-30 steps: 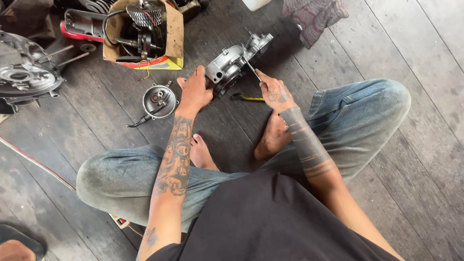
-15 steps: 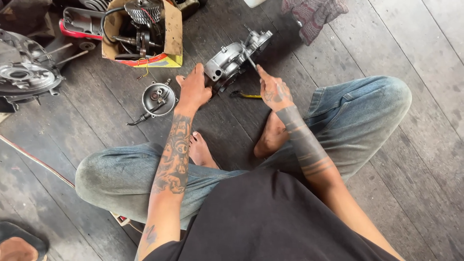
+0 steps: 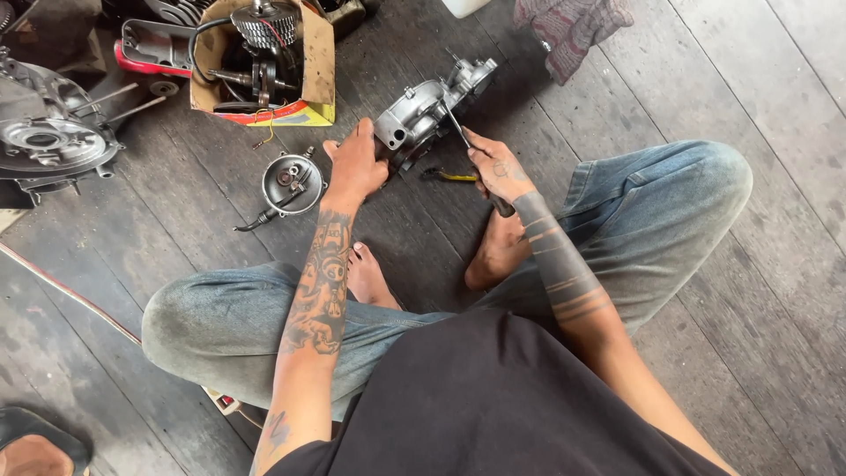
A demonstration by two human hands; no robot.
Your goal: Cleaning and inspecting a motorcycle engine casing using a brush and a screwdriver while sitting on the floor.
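Note:
I sit cross-legged on a dark wooden floor. A grey metal engine casing (image 3: pixel 429 110) lies on the boards in front of my feet. My left hand (image 3: pixel 354 167) grips its near left end and holds it steady. My right hand (image 3: pixel 495 167) is closed around a screwdriver (image 3: pixel 456 123) whose shaft slants up and left onto the top of the casing. A thin yellow-handled tool (image 3: pixel 451 175) lies on the floor between my two hands, just below the casing.
A round metal part with a cable (image 3: pixel 289 186) lies left of my left hand. A cardboard box (image 3: pixel 319 66) holding engine parts stands behind it. Another engine casing (image 3: pixel 48 141) is at far left, a rag (image 3: pixel 573 31) at top right.
The view has shifted slightly. My right hand and the screwdriver have barely moved on the casing, and my left hand keeps its grip.

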